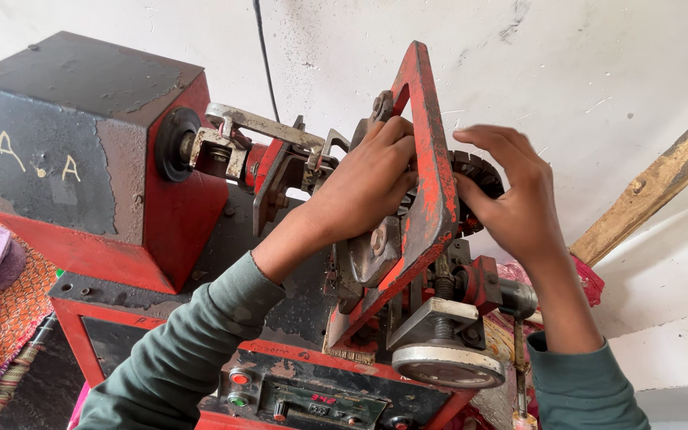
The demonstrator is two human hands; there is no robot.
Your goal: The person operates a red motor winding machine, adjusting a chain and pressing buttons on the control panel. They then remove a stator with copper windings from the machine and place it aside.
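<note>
Hands: left (372, 179) grips red frame (431, 183); right (511, 199), fingers spread, apparently touches toothed wheel (479, 171).

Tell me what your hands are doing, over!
Left hand gripping red frame. Right hand fingers on dark toothed wheel behind it. Nothing blocking.

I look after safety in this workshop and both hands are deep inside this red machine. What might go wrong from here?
1. The right hand presses fingertips against the dark toothed wheel; if it turned, they could be cut.
2. The left hand reaches through the raised red frame; if the frame dropped, fingers could be pinched.
3. The green sleeve hangs near the control buttons and might bump one.
</note>
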